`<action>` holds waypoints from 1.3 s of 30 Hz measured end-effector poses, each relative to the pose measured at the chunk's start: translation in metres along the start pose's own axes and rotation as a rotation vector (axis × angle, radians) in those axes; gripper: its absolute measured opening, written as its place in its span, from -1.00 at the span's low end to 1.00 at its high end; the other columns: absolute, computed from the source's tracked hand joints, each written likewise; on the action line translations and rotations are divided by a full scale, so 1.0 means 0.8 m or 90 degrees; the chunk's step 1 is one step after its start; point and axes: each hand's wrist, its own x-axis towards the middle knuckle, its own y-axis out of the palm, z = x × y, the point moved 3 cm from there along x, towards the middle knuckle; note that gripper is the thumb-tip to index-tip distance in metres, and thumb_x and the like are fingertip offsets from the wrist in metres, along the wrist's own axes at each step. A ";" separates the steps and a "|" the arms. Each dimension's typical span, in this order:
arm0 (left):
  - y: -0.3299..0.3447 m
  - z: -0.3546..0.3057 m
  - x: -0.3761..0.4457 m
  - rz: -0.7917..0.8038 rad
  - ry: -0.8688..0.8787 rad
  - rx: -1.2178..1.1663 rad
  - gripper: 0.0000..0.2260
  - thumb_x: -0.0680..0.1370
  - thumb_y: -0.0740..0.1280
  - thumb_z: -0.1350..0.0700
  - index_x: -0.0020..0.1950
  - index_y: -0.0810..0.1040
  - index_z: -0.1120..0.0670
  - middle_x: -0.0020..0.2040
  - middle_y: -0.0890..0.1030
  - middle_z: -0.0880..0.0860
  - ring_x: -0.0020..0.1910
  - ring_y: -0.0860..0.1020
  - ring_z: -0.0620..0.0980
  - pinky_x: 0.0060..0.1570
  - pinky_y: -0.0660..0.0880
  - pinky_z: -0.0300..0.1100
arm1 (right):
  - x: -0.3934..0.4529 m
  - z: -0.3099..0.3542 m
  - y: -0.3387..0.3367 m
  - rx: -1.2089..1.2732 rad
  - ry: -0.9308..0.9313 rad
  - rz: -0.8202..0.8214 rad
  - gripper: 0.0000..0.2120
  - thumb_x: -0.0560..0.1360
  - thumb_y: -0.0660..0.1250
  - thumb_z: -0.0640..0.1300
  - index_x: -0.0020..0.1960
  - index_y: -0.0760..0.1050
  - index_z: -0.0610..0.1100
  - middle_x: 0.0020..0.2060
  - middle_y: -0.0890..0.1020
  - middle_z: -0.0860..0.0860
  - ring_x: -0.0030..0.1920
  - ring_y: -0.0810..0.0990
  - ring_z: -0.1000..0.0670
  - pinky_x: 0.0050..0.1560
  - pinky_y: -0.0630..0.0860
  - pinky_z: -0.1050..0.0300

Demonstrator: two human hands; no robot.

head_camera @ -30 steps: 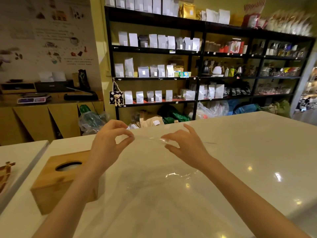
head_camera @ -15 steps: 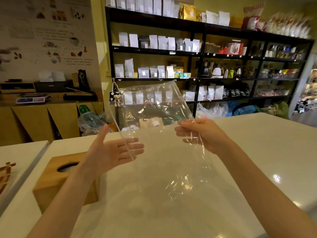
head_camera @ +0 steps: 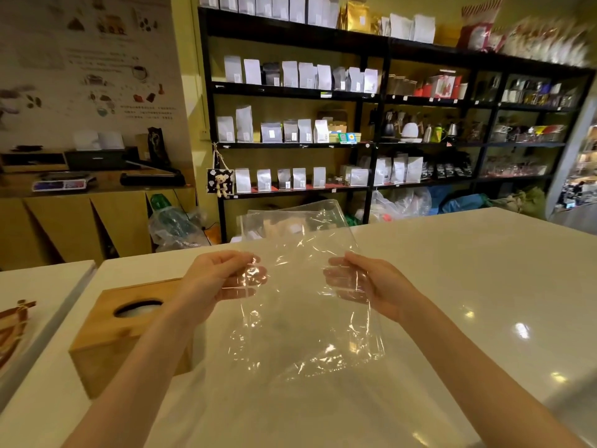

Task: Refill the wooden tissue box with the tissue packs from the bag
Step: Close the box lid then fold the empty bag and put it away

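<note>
Both hands hold a clear plastic bag (head_camera: 300,286) up above the white counter (head_camera: 468,286). My left hand (head_camera: 219,279) pinches its left edge and my right hand (head_camera: 365,282) grips its right edge, fingers showing through the film. The bag looks flat and I see no tissue packs inside it. The wooden tissue box (head_camera: 116,334) sits on the counter at the left, partly behind my left forearm, with white tissue showing in its oval top slot.
A second white counter (head_camera: 42,286) with a brown item at its edge lies to the left, across a narrow gap. Black shelves (head_camera: 371,143) of pouches and kettles stand behind the counter, with plastic bags on the floor below.
The bag went from lying flat on the counter to being lifted by my right hand; now my left hand has closed on its other edge, and it is held between both hands.
</note>
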 end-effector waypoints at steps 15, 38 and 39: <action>-0.007 0.005 -0.003 -0.176 -0.009 -0.032 -0.84 0.48 0.34 0.11 -0.19 0.61 0.20 -0.53 0.64 0.00 -0.53 0.60 -0.12 -0.44 0.57 -0.27 | -0.005 -0.003 0.000 -0.057 -0.195 0.003 -0.64 0.54 0.23 -0.24 0.27 0.40 0.09 -0.22 0.73 -0.08 -0.18 0.70 -0.03 -0.20 0.63 0.18; 0.003 -0.017 -0.032 -0.070 0.104 0.643 -0.90 0.42 0.40 0.07 -0.11 0.65 0.05 -0.09 0.54 -0.02 -0.14 0.48 -0.13 -0.23 0.37 -0.33 | -0.010 0.018 -0.026 -0.617 -0.324 -0.096 -0.95 0.42 0.41 -0.12 -0.13 0.64 -0.03 -0.01 0.52 0.05 0.12 0.35 0.07 0.10 0.25 0.20; 0.000 -0.014 -0.037 -0.062 0.090 0.609 -0.93 0.43 0.40 0.08 -0.13 0.64 0.04 -0.08 0.55 -0.04 -0.11 0.49 -0.14 -0.19 0.39 -0.34 | -0.010 0.021 -0.023 -0.565 -0.302 -0.054 -0.95 0.44 0.39 -0.14 -0.15 0.63 -0.03 0.03 0.54 0.05 0.14 0.39 0.07 0.15 0.26 0.17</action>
